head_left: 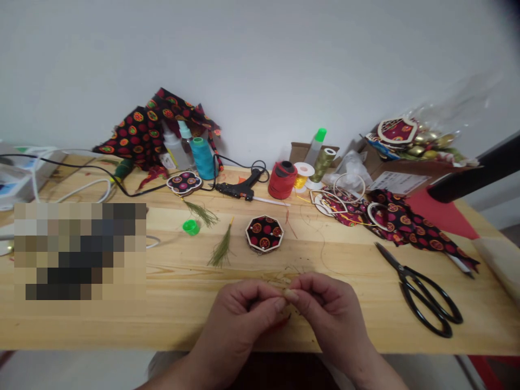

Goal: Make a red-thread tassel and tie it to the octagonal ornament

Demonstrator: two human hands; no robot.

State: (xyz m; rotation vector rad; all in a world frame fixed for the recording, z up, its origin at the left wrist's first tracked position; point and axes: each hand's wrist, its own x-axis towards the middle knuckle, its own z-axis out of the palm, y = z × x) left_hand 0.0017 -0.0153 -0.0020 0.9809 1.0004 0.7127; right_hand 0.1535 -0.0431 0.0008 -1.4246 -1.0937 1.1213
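Observation:
My left hand (252, 309) and my right hand (325, 303) meet fingertip to fingertip near the table's front edge. Thumb and index finger are pinched together on each. Whatever lies between them is too small and covered to make out. Just beyond the hands lies an octagonal piece (264, 234) with a pale rim and black patterned fabric. A green thread tassel (221, 246) with a yellow tip rests to its left. Farther back, another green tassel (203, 213) hangs off a flower-shaped fabric piece (184, 183).
Black scissors (422, 295) lie at the right. A black glue gun (239, 188), red thread spool (283, 180), yellow thread spool (301, 177) and teal thread cone (202, 158) stand behind. Patterned fabric (410, 222) and a cardboard box (406, 170) occupy the right back. A green cap (190, 227) sits left.

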